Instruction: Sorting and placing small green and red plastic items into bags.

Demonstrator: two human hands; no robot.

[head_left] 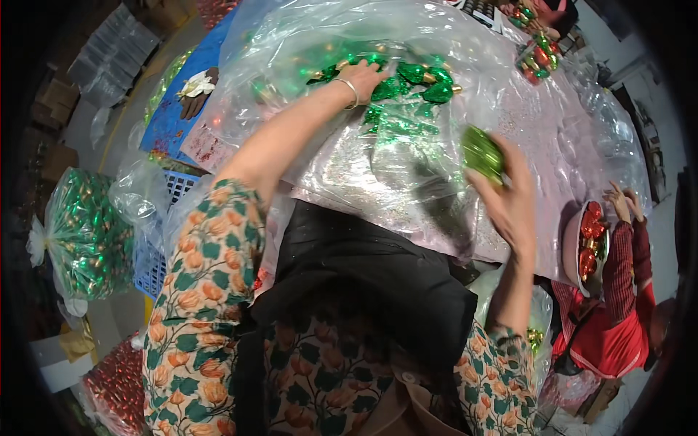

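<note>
Left hand spread on green baubles, 12 o'clock. Right hand pinches one bauble: likely light, slick, fragile; grip its body.

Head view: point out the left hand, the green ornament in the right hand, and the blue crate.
left hand (363, 75), head view, back of the hand
green ornament (483, 154), head view, its shiny middle
blue crate (154, 258), head view, its lattice side wall

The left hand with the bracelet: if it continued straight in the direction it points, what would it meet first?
The left hand points toward the far side of the table. Probably it would first meet the shiny green foil ornaments lying on the clear plastic sheet, though depth is unclear.
</note>
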